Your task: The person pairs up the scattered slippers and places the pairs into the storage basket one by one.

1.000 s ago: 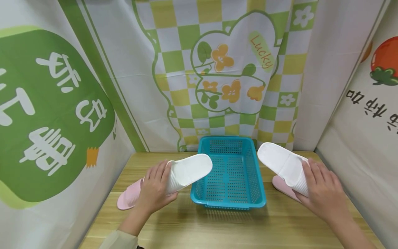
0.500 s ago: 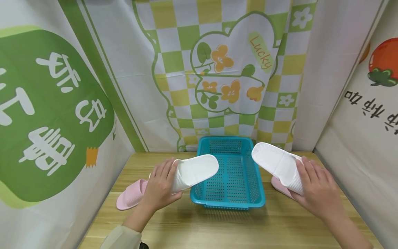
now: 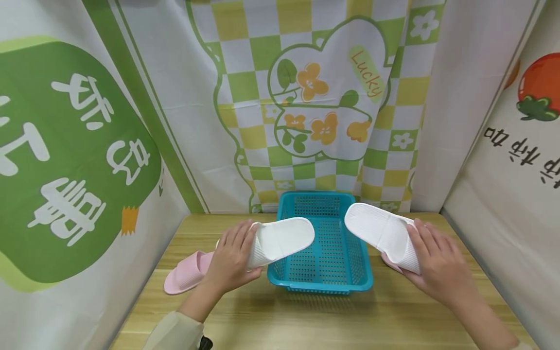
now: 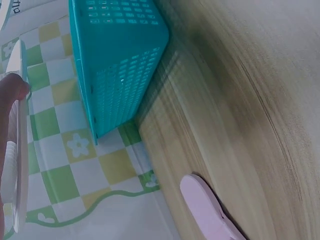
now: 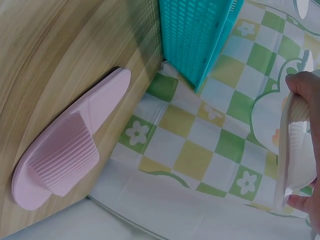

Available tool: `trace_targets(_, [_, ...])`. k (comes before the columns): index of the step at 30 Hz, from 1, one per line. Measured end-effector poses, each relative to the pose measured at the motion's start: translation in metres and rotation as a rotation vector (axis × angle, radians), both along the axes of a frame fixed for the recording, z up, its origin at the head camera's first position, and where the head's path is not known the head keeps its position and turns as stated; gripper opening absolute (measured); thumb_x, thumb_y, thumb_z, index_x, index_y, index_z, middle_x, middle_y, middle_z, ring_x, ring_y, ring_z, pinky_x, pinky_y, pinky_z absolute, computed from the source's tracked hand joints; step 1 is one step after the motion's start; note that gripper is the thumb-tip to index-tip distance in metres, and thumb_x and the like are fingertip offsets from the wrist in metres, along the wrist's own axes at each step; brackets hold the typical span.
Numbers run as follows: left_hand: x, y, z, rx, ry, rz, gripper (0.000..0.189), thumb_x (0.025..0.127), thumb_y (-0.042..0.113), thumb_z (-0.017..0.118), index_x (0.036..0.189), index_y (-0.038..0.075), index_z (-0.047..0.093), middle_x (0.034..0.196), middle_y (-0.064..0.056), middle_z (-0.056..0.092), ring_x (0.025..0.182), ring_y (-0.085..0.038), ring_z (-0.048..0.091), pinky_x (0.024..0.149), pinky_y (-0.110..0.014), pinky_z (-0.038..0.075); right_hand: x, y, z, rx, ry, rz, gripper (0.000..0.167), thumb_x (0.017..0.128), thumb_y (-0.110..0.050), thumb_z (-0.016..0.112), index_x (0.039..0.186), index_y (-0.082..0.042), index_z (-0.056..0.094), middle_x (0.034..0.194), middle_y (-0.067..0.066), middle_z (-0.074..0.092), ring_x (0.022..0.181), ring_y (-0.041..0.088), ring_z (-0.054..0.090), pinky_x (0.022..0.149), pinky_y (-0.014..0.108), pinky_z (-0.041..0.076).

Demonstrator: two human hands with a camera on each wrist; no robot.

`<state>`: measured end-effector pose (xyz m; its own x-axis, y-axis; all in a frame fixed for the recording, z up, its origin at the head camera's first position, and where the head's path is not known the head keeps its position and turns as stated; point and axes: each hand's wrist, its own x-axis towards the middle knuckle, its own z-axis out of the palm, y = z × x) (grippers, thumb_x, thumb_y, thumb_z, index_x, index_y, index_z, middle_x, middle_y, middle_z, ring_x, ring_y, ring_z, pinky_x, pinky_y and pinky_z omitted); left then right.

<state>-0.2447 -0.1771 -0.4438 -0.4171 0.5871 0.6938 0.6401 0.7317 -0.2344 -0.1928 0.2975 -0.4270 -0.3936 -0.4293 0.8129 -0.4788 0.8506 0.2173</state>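
Observation:
My left hand (image 3: pixel 233 257) grips a white slipper (image 3: pixel 286 236) by its strap, and the heel end overlaps the left rim of the blue-green basket (image 3: pixel 321 286) in the head view. A second white slipper (image 3: pixel 366 223) is held by my right hand (image 3: pixel 442 262), its heel end over the basket's right rim. The left wrist view shows the left slipper held up above the table. Behind my left hand a pink slipper (image 3: pixel 185 274) lies on the table. Another pink slipper (image 5: pixel 67 150) lies on the right side, mostly hidden behind my right hand in the head view.
The wooden table (image 3: pixel 302 330) ends at a checked cloth (image 3: pixel 245 87) hanging at the back. Printed cloth walls close in the left and right sides. The basket stands at the table's back middle, its perforated floor visible.
Both hands have moved inward with their white slippers, the left one to the right and the right one to the left. The basket and pink slippers stay in place.

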Motion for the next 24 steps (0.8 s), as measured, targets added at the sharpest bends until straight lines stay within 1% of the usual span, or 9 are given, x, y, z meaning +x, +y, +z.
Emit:
trace_targets(3, [0.000, 0.003, 0.001, -0.004, -0.003, -0.007, 0.104, 0.057, 0.047, 0.080, 0.138, -0.007, 0.043, 0.136, -0.025, 0.048, 0.122, -0.041, 0.047, 0.097, -0.056, 0.041, -0.001, -0.001, 0.000, 0.002, -0.003, 0.009, 0.085, 0.092, -0.067, 0.036, 0.130, 0.007, 0.054, 0.126, 0.027, 0.056, 0.108, 0.047, 0.055, 0.080, 0.060, 0.044])
trace_targets(6, [-0.001, 0.005, 0.002, -0.007, 0.000, -0.016, 0.102, 0.059, 0.047, 0.078, 0.138, -0.007, 0.043, 0.136, -0.025, 0.049, 0.122, -0.040, 0.048, 0.097, -0.055, 0.041, -0.001, -0.001, 0.000, 0.009, -0.003, 0.035, 0.084, 0.092, -0.067, 0.037, 0.131, 0.006, 0.053, 0.128, 0.027, 0.056, 0.108, 0.047, 0.055, 0.081, 0.060, 0.044])
trace_targets(12, [-0.004, 0.009, 0.004, -0.019, 0.010, -0.045, 0.100, 0.061, 0.047, 0.076, 0.138, -0.006, 0.043, 0.136, -0.025, 0.049, 0.122, -0.041, 0.048, 0.097, -0.055, 0.041, -0.001, -0.001, 0.000, 0.039, 0.001, 0.082, 0.080, 0.093, -0.061, 0.039, 0.131, 0.008, 0.053, 0.132, 0.027, 0.054, 0.110, 0.048, 0.053, 0.080, 0.061, 0.043])
trace_targets(24, [-0.005, 0.014, 0.006, -0.056, -0.026, -0.071, 0.102, 0.062, 0.051, 0.077, 0.140, -0.005, 0.041, 0.139, -0.024, 0.047, 0.125, -0.039, 0.045, 0.100, -0.053, 0.039, -0.004, -0.004, 0.002, 0.083, -0.006, 0.126, 0.076, 0.094, -0.055, 0.037, 0.132, 0.008, 0.052, 0.131, 0.027, 0.054, 0.112, 0.048, 0.053, 0.084, 0.060, 0.042])
